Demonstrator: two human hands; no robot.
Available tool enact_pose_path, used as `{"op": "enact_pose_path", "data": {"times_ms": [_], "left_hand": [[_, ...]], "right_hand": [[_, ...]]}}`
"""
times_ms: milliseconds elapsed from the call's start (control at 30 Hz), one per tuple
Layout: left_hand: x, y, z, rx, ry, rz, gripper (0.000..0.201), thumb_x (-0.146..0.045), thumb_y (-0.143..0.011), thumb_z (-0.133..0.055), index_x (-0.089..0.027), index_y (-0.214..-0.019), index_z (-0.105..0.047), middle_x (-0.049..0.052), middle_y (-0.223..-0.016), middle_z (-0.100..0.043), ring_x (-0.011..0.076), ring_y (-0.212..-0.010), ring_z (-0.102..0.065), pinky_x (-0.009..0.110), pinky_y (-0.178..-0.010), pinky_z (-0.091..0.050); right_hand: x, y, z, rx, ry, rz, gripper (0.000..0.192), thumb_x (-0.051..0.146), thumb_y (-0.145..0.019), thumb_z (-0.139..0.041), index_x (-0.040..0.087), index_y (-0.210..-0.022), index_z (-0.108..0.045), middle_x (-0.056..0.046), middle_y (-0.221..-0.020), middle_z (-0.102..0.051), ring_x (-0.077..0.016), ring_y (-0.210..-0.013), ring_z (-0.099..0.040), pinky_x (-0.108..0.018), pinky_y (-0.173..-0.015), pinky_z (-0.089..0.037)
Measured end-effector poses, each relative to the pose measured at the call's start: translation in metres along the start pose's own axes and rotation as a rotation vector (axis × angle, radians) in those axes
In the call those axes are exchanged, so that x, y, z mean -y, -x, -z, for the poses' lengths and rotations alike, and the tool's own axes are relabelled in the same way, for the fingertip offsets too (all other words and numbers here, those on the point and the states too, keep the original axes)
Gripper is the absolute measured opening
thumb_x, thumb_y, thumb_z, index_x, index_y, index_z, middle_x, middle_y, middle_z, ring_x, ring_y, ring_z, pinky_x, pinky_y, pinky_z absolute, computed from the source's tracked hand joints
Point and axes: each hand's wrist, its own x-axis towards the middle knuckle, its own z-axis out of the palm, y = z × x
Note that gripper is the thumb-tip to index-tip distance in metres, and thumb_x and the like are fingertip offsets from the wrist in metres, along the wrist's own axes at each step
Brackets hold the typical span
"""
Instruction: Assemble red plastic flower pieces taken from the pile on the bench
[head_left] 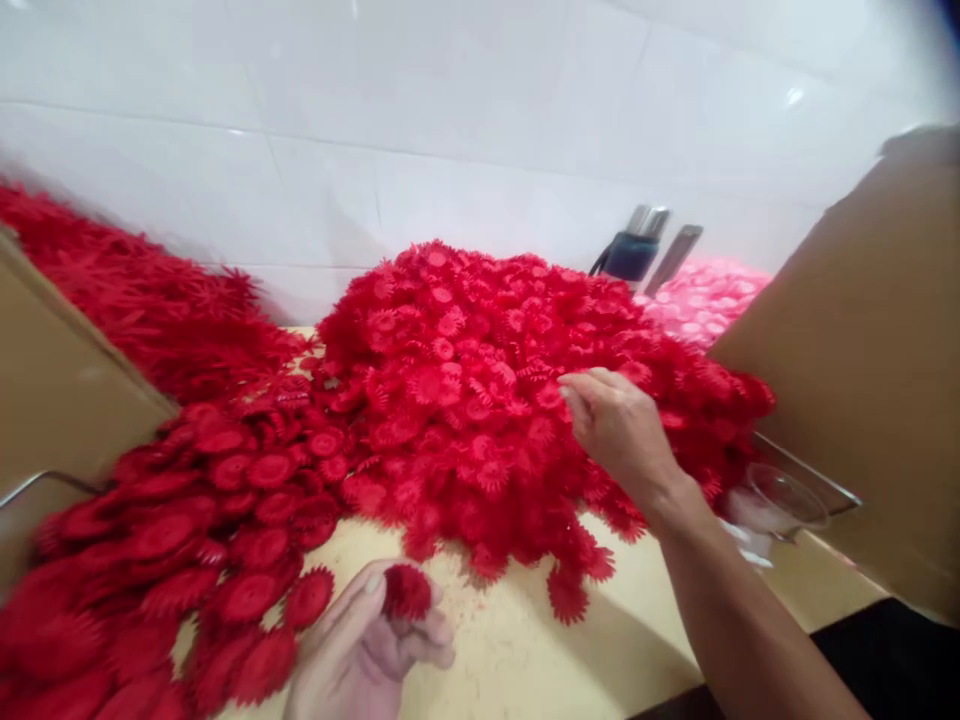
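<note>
My left hand (364, 645) is closed around a dark red fabric flower (407, 592), its frilled edge facing up between thumb and fingers. Low over the table, it stays just right of a spread of flat, toothed red flower discs (247, 590). My right hand (619, 425) reaches over the big heap of bright red petal pieces (465, 400), its fingertips pinched together against the heap's right side. What those fingers hold, if anything, cannot be made out against the red behind them.
Cardboard panels stand at the left (67, 390) and right (862, 380). Loose star-shaped red pieces (135, 300) pile at the back left, pink pieces (709, 300) at the back right. A dark bottle (630, 255) leans by the tiled wall (450, 120). A clear plastic cup (780, 500) lies at right.
</note>
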Motion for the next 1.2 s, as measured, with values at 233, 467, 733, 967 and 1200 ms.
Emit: {"op": "enact_pose_path", "data": {"times_ms": [233,467,733,967,1200], "left_hand": [[0.009,0.000,-0.007,0.040,-0.080,-0.040,0.021,-0.027,-0.062,-0.073,-0.013,-0.058,-0.058,0.000,-0.051,-0.057,0.0120,-0.042,-0.054,0.021,-0.039,-0.042],[0.021,0.003,0.001,-0.077,-0.140,-0.113,0.034,-0.038,-0.061,-0.074,-0.016,-0.057,-0.049,-0.007,-0.047,-0.043,0.0043,-0.036,-0.034,0.015,-0.033,-0.026],[0.027,0.005,0.013,0.032,-0.301,-0.222,0.037,-0.041,-0.072,-0.065,-0.015,-0.053,-0.047,-0.007,-0.048,-0.033,0.0059,-0.046,-0.025,0.018,-0.042,-0.022],[0.018,0.011,0.020,0.109,-0.752,-0.296,0.040,-0.045,-0.084,-0.045,-0.017,-0.055,-0.051,-0.003,-0.044,-0.041,0.0091,-0.041,-0.036,0.021,-0.041,-0.027],[0.022,0.020,0.022,0.150,-0.833,-0.247,0.024,-0.036,-0.082,-0.051,-0.015,-0.085,-0.064,-0.001,-0.049,-0.051,0.0117,-0.044,-0.045,0.021,-0.043,-0.036]], "right_hand": [[0.031,0.039,0.021,-0.089,-0.226,0.127,0.016,0.017,-0.084,-0.052,0.014,-0.092,-0.065,-0.007,-0.084,-0.066,-0.0166,-0.077,-0.061,-0.027,-0.073,-0.049],[0.087,0.080,0.020,0.218,-0.764,0.153,0.017,0.010,-0.084,-0.049,0.016,-0.093,-0.062,-0.005,-0.078,-0.063,-0.0124,-0.071,-0.059,-0.021,-0.062,-0.048],[0.121,0.084,0.015,0.396,-0.932,0.067,0.013,0.026,-0.079,-0.063,0.018,-0.073,-0.054,0.000,-0.065,-0.055,-0.0129,-0.063,-0.054,-0.023,-0.055,-0.043],[0.117,0.095,0.008,0.540,-0.860,-0.002,0.007,0.013,-0.081,-0.055,0.018,-0.076,-0.053,-0.001,-0.071,-0.054,-0.0142,-0.069,-0.051,-0.026,-0.060,-0.041],[0.114,0.108,0.003,0.392,-0.805,0.044,0.017,0.011,-0.085,-0.045,0.018,-0.077,-0.057,-0.004,-0.067,-0.054,-0.0156,-0.065,-0.049,-0.029,-0.059,-0.040]]}}
